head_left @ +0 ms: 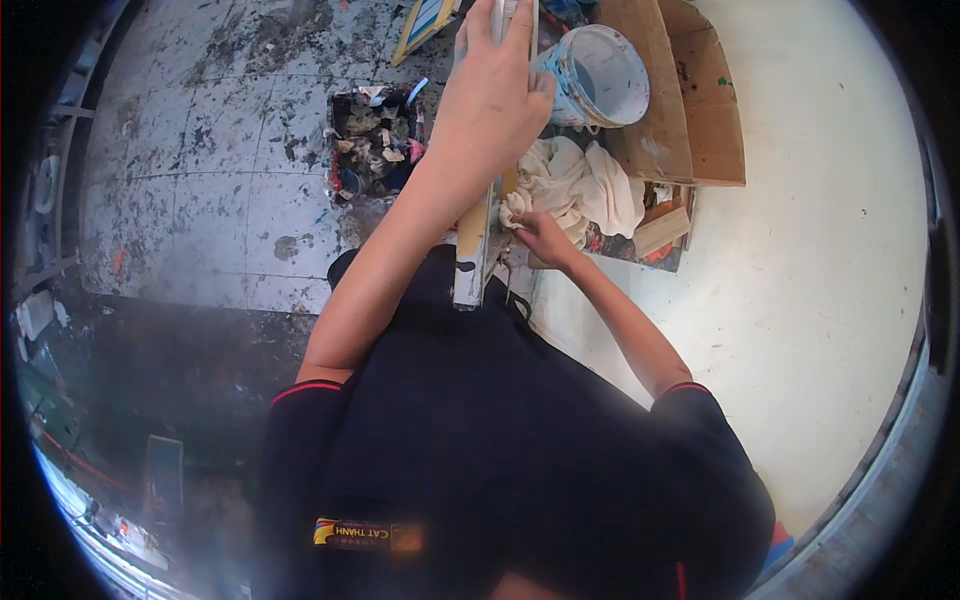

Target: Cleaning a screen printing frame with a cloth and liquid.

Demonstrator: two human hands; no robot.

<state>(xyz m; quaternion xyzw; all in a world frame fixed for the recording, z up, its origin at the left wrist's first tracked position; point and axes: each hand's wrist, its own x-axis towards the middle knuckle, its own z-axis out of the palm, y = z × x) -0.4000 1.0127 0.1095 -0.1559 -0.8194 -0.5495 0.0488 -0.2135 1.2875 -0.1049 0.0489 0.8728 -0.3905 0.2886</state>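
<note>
Left hand (500, 85) grips a white-edged frame (468, 282). Right hand (547, 240) pinches a cream rag (511, 207); beyond that hand sits a paint-stained bucket (570, 92).

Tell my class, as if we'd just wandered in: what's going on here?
A person in a dark shirt grips a long, narrow frame-like piece near its far end with the left hand. The right hand pinches a crumpled pale cloth close to the piece's right side; whether they touch is hard to tell. More pale fabric lies just beyond, below a paint-marked bucket and a cardboard box. Crumpled scraps sit off to the left.
</note>
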